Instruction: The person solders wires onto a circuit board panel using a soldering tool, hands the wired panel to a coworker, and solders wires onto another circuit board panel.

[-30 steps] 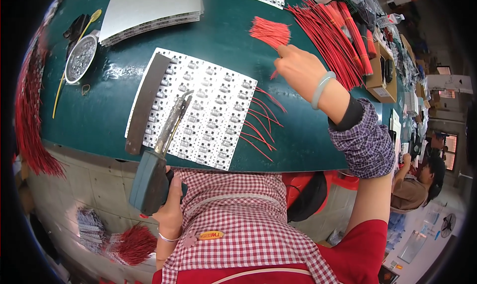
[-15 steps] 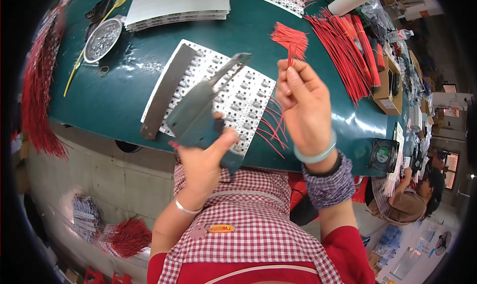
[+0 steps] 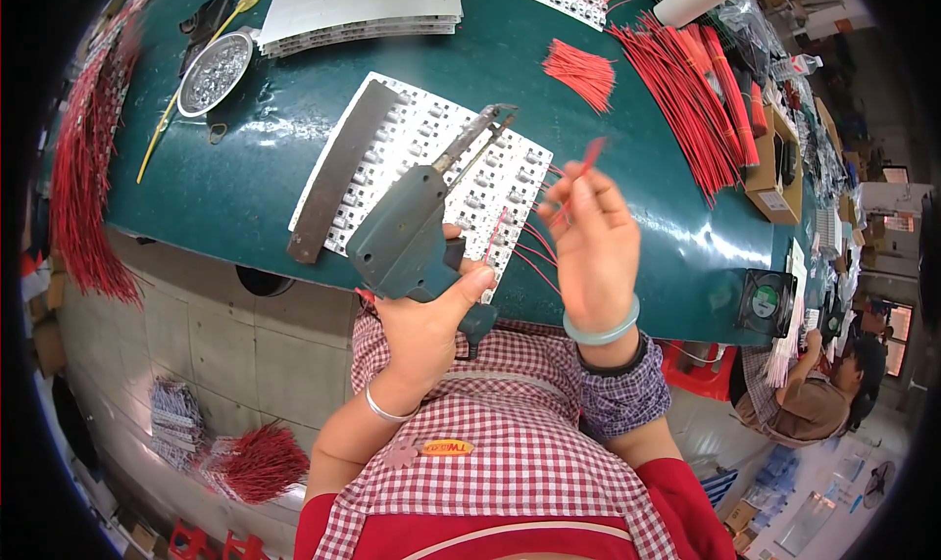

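Observation:
My left hand [image 3: 428, 317] grips a teal soldering gun [image 3: 412, 229] whose metal tip points up and right over a white panel of small circuit boards [image 3: 431, 163] lying on the green table [image 3: 245, 183]. A flat grey metal bar [image 3: 340, 168] rests along the panel's left side. My right hand [image 3: 588, 242] pinches several short red wires [image 3: 580, 168] just right of the gun tip, above the panel's right edge. More red wires [image 3: 534, 256] stick out from the panel's lower right edge.
A small bundle of short red wires [image 3: 580, 72] and a long pile of red wires [image 3: 701, 90] lie at the right. A metal dish [image 3: 211, 70] and a stack of white panels [image 3: 358, 6] sit at the back. A small fan [image 3: 765, 303] and another person [image 3: 818, 393] are right.
My left hand brought the soldering gun up from below the table edge over the panel. My right hand came back from the wire bundle holding red wires and now sits beside the gun tip.

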Available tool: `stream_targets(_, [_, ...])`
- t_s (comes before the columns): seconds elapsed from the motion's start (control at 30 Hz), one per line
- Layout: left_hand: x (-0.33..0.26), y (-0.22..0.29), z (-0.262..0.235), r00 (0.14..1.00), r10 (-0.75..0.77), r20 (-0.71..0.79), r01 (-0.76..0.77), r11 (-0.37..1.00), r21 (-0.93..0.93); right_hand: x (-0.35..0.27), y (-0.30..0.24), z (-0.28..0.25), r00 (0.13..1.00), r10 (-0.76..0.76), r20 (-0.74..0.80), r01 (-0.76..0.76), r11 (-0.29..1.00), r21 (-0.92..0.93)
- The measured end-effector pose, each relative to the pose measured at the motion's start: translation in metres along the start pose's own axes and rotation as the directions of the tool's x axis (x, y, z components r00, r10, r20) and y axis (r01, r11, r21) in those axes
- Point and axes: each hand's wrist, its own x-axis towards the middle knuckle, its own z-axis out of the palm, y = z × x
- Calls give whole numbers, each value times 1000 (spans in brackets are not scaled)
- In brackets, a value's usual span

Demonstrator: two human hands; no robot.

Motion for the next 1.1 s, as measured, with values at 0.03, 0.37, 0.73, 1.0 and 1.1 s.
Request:
stream_targets(0.03, [0, -1, 0, 1000, 2, 2, -2, 1000, 3, -5, 5, -12, 992, 63, 113, -55, 996, -74])
stream_targets(0.37, [-2, -19, 5, 998, 67, 3, -67, 998, 12, -36, 19, -13, 926, 293, 238, -282, 956, -81])
stream_targets(0.73, [-8, -7, -3, 999, 39, -20, -37, 995, 91, -4, -46, -51, 834, -305, 460, 547, 344, -763])
stream_targets(1.0, [-25, 7, -26, 994, 14, -109, 7, 983, 184, 40, -64, -66, 687, 61, 724, 480, -786, -389])
stream_targets(1.1, [-34, 14, -29, 997, -5, -79, 17, 988, 155, 47, -51, -72, 697, 179, 694, 487, -829, -275])
